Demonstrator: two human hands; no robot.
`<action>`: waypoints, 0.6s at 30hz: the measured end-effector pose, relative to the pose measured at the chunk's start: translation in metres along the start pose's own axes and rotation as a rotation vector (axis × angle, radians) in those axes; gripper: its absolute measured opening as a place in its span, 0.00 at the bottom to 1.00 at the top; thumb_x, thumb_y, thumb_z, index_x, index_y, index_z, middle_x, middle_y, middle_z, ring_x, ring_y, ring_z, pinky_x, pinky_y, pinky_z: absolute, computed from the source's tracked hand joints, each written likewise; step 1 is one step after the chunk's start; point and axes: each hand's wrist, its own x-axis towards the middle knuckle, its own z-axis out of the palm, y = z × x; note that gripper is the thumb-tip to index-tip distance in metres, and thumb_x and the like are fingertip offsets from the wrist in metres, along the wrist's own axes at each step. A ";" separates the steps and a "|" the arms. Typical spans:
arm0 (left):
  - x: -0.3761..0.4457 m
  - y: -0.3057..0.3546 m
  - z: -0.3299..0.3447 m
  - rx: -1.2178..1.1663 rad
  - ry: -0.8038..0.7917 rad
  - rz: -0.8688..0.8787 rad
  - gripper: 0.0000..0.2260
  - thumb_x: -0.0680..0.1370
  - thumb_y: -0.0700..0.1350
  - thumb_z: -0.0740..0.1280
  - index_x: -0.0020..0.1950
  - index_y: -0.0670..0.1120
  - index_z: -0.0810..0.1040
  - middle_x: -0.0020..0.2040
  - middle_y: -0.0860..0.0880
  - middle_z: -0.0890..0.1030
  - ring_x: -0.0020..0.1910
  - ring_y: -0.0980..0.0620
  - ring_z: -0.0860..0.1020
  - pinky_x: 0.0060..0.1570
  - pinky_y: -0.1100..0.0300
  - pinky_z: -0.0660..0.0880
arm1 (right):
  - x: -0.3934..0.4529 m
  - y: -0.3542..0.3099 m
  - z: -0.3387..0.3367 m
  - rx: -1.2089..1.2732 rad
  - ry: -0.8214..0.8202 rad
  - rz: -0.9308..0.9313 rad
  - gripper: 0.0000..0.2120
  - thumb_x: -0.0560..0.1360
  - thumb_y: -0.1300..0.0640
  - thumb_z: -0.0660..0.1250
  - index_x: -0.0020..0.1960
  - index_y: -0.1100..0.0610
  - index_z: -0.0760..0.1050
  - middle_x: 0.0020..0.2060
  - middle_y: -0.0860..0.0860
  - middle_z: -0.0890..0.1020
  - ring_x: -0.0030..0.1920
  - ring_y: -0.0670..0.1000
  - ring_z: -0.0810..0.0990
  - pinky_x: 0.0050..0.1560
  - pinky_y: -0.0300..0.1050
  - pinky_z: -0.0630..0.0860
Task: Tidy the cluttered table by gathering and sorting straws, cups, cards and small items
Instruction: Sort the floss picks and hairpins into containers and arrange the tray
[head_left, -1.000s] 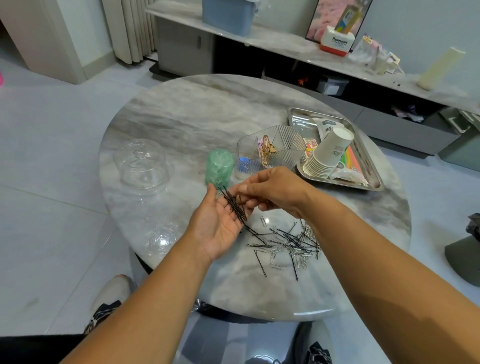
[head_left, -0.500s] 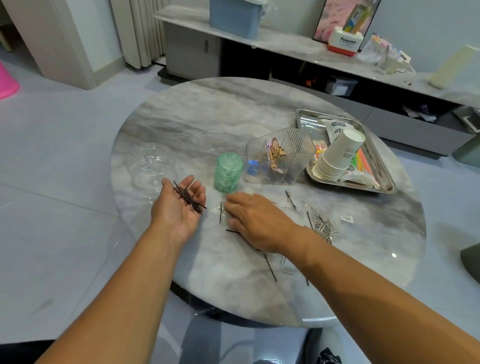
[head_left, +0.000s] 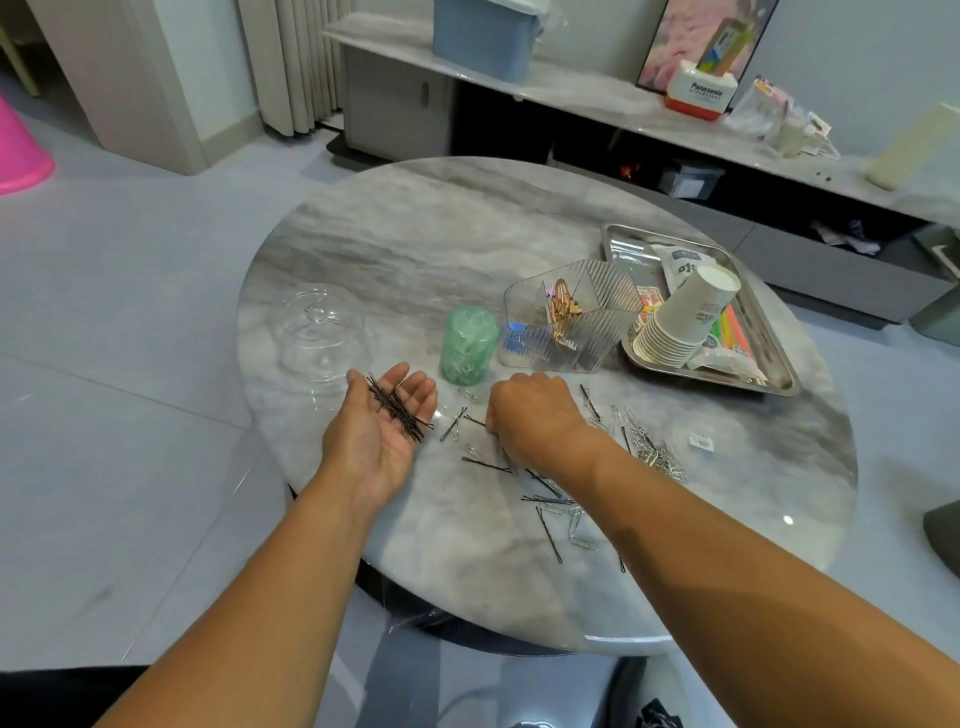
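Hairpins (head_left: 549, 534) and silver paper clips (head_left: 582, 538) lie scattered on the near part of the round marble table (head_left: 415, 249), just in front of the person's right forearm. A little further in, the right hand (head_left: 530, 418) is knuckles-up on the tabletop with its fingers curled down among the loose pins; what it grips, if anything, is hidden under the hand, so I cannot tell whether it holds one. A denser heap of clips (head_left: 654, 452) lies to the right of that wrist, and a small white label (head_left: 701, 440) sits just beyond the heap.

The left hand (head_left: 382, 428) is held palm up over the table's left edge, fingers relaxed and nearly straight, with a bundle of black pins (head_left: 397, 408) lying across the palm and fingers. Between the two hands, a few pins and a clip (head_left: 456, 423) rest on the marble.

Behind the hands stands a green cup (head_left: 467, 345), upside down as far as can be seen. To its left is a clear domed lid (head_left: 324, 332). To its right, a clear ribbed organiser (head_left: 608, 291) holds gold clips and small blue items in separate compartments. Further right, a metal tray (head_left: 779, 371) carries a tilted stack of paper cups (head_left: 685, 314), bright straws (head_left: 732, 330) and packets.

Beyond the table runs a low shelf (head_left: 571, 85) with a blue bin (head_left: 485, 36).
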 end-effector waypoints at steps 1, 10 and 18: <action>-0.001 0.000 0.000 -0.003 -0.008 -0.004 0.26 0.85 0.60 0.53 0.60 0.39 0.79 0.47 0.42 0.87 0.48 0.47 0.86 0.48 0.55 0.84 | -0.001 -0.001 0.001 0.014 0.000 0.020 0.09 0.76 0.65 0.64 0.51 0.54 0.78 0.47 0.52 0.79 0.52 0.59 0.76 0.49 0.48 0.66; -0.004 0.001 -0.002 -0.038 -0.036 -0.016 0.26 0.85 0.59 0.53 0.61 0.38 0.78 0.51 0.40 0.86 0.53 0.45 0.85 0.55 0.54 0.82 | 0.002 -0.007 -0.007 -0.154 -0.025 -0.087 0.10 0.79 0.60 0.66 0.60 0.57 0.78 0.57 0.55 0.79 0.60 0.59 0.77 0.58 0.50 0.72; -0.003 0.001 -0.001 -0.031 -0.035 -0.014 0.26 0.86 0.59 0.53 0.61 0.38 0.78 0.52 0.39 0.86 0.53 0.45 0.85 0.50 0.55 0.84 | 0.008 -0.004 -0.005 0.145 0.087 -0.206 0.06 0.82 0.61 0.61 0.58 0.57 0.74 0.49 0.56 0.82 0.50 0.60 0.79 0.45 0.50 0.71</action>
